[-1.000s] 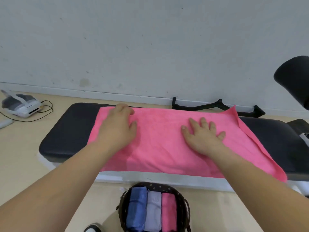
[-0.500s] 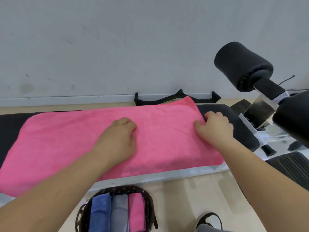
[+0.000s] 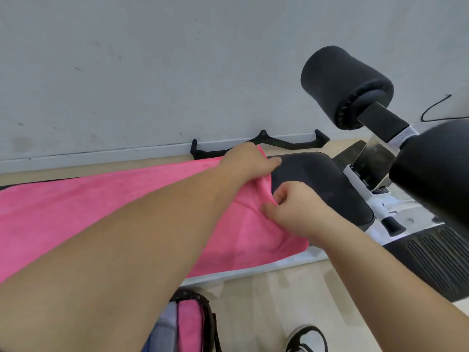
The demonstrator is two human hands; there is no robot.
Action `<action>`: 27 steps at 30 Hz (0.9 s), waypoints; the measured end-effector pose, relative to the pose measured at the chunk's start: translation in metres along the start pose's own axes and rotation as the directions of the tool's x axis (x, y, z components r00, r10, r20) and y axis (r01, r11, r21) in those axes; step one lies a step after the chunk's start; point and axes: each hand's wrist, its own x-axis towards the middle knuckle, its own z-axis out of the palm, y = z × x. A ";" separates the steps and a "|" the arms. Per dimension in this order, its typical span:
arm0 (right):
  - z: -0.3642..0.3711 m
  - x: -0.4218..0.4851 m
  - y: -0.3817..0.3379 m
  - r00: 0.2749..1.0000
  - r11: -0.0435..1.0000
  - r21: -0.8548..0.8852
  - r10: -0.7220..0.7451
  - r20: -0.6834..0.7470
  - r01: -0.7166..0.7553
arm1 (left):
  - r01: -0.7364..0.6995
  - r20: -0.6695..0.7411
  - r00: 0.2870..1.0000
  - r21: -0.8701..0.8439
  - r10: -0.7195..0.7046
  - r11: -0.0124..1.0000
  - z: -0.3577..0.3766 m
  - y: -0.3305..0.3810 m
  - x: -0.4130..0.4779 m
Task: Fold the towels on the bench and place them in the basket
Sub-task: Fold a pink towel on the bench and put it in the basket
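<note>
In the head view, the pink towel lies spread along the black bench, and its right end stops before the end of the pad, so a piece of bare black pad stays free to the right of it. Both hands are at this right end. The left hand reaches across the towel to the far right corner, near the wall, with its fingers curled around the cloth there and the thumb pointing to the right. The right hand is nearer to the person and pinches the same right edge between thumb and bent fingers. Between the two hands the edge is raised from the pad and gathered in a small fold. The near long edge of the towel hangs a little over the front side of the bench. To the right of the bare pad stand a foam roller and a second roller, both higher than the pad. A black handle bar lies by the wall behind the bench. Below, on the floor, the basket stands just in front of the bench, half hidden by the left arm, and it holds a folded pink towel beside a pale folded towel. A shoe is to the right of the basket.
</note>
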 end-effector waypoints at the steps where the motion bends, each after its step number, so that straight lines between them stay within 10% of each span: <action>1: -0.003 -0.002 0.000 1.000 0.998 0.054 0.017 0.025 -0.019 | 0.015 0.012 1.000 0.040 -0.016 0.999 0.002 0.002 0.006; 8: -0.031 -0.019 0.013 0.935 0.931 0.203 0.248 0.253 -0.302 | 0.058 0.037 0.998 -0.249 -0.050 0.967 0.006 0.021 0.021; 12: -0.047 -0.032 0.004 0.971 0.958 0.206 0.165 0.175 -0.200 | 0.122 0.170 0.985 -0.757 0.013 0.642 0.004 0.045 0.013; 17: -0.046 -0.047 -0.019 0.979 0.967 0.234 0.055 0.198 -0.102 | 0.157 0.188 0.982 -0.900 0.037 0.407 -0.031 0.032 -0.014; 27: 0.063 -0.063 -0.143 0.937 0.917 0.347 -0.279 0.212 0.195 | 0.241 0.081 0.940 -0.845 -0.332 0.478 -0.122 -0.137 -0.086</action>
